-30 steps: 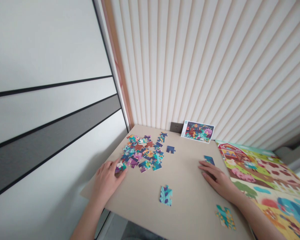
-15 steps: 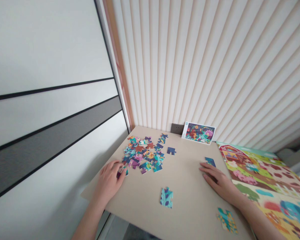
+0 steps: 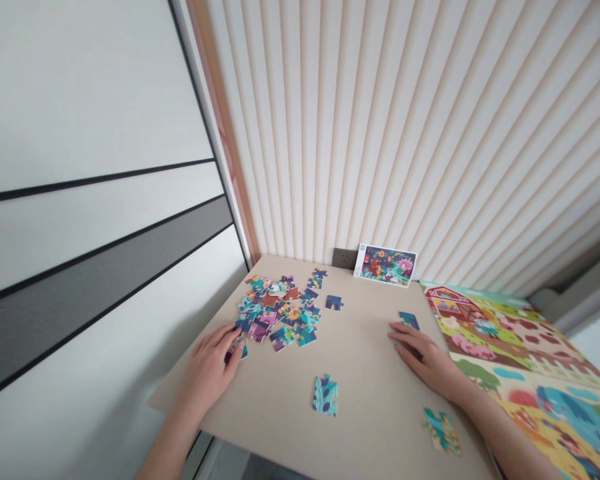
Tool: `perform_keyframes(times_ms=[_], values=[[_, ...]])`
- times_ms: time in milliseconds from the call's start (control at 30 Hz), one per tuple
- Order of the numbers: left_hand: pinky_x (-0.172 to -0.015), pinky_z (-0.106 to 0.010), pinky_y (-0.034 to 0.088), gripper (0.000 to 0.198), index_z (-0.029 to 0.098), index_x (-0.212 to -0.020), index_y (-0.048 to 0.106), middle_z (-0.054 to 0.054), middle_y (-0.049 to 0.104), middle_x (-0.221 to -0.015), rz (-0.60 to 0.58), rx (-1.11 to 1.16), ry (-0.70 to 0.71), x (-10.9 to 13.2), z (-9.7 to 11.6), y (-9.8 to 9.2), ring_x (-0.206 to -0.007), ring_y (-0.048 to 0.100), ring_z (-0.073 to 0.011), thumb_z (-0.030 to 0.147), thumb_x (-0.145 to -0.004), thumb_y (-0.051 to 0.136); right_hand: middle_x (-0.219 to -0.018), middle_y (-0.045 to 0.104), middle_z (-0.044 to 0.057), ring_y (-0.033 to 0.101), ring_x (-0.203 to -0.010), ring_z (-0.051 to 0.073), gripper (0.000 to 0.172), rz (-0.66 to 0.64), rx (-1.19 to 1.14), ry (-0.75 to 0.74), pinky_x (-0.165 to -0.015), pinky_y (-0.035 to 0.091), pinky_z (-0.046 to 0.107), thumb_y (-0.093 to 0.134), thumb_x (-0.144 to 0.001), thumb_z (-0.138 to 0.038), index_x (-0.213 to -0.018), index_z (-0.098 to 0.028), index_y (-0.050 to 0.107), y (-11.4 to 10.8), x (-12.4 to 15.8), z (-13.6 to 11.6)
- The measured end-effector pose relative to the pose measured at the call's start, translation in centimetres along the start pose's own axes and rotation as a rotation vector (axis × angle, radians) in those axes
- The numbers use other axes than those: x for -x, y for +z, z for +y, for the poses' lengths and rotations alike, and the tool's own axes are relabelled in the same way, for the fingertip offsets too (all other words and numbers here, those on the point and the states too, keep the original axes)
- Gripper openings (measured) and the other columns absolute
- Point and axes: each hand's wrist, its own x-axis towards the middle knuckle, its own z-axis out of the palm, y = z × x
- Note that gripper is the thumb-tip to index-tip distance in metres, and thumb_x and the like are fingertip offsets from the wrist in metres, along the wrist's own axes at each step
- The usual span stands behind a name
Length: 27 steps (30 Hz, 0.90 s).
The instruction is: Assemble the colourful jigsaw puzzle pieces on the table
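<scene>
My left hand (image 3: pixel 211 365) lies on the left of the table with its fingers loosely spread. Its thumb and fingertips are over a purple and teal puzzle piece (image 3: pixel 244 349), partly hidden beneath them. Just beyond is a heap of colourful puzzle pieces (image 3: pixel 275 310). My right hand (image 3: pixel 425 357) rests on the table at the right, its fingers stretched out to the left and holding nothing visible. A dark blue puzzle piece (image 3: pixel 409 320) lies just behind those fingers. Between my hands, nearer me, is a teal piece with purple spots (image 3: pixel 325 395).
A teal and yellow piece (image 3: pixel 442 431) lies near my right forearm. One dark blue piece (image 3: pixel 334 303) sits right of the heap. A picture card (image 3: pixel 386 265) leans on the ribbed wall by a socket (image 3: pixel 345 258). A farm-animal picture (image 3: pixel 523 347) covers the right side.
The view has turned slightly to the right, so everything appears shifted left. My left hand has shifted a little around its piece; my right hand and the loose pieces keep their places.
</scene>
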Motion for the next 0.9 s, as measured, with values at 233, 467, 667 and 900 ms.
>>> perform_keyframes(times_ms=[233, 467, 667, 900], values=[[-0.105, -0.046, 0.049, 0.034, 0.023, -0.119, 0.067, -0.01, 0.067, -0.128, 0.018, -0.035, -0.014, -1.5, 0.4, -1.6, -0.116, 0.064, -0.0289, 0.043, -0.099, 0.047, -0.147, 0.057, 0.007, 0.054, -0.135, 0.029, 0.035, 0.02, -0.015, -0.01, -0.114, 0.045, 0.052, 0.051, -0.101, -0.04, -0.132, -0.03, 0.065, 0.1, 0.1, 0.0], [-0.114, -0.045, 0.04, 0.05, 0.022, -0.14, 0.056, -0.012, 0.058, -0.142, -0.103, 0.019, 0.127, -10.9, 1.8, -0.7, -0.133, 0.053, -0.0294, 0.049, -0.099, 0.048, -0.145, 0.058, 0.008, 0.056, -0.133, 0.029, 0.036, 0.032, -0.035, -0.007, -0.113, 0.047, 0.051, 0.052, -0.1, -0.044, -0.13, -0.03, 0.067, 0.0, 0.0, -0.2], [-0.115, -0.049, 0.037, 0.063, 0.021, -0.143, 0.054, -0.014, 0.055, -0.146, -0.205, 0.076, 0.128, -14.5, 2.3, 5.6, -0.138, 0.048, -0.0333, 0.057, -0.091, 0.058, -0.148, 0.056, 0.007, 0.052, -0.137, 0.029, 0.036, 0.016, -0.019, 0.018, -0.115, 0.043, 0.052, 0.05, -0.101, -0.042, -0.131, -0.03, 0.066, 0.0, 0.1, -0.4], [-0.111, -0.045, 0.044, 0.041, 0.023, -0.132, 0.064, -0.01, 0.064, -0.136, -0.195, 0.208, 0.198, -13.5, 0.6, 4.7, -0.128, 0.057, -0.0272, 0.042, -0.098, 0.051, -0.147, 0.057, 0.008, 0.054, -0.135, 0.029, 0.035, 0.009, -0.011, 0.03, -0.115, 0.045, 0.05, 0.051, -0.101, -0.043, -0.129, -0.029, 0.067, -0.1, 0.1, -0.2]])
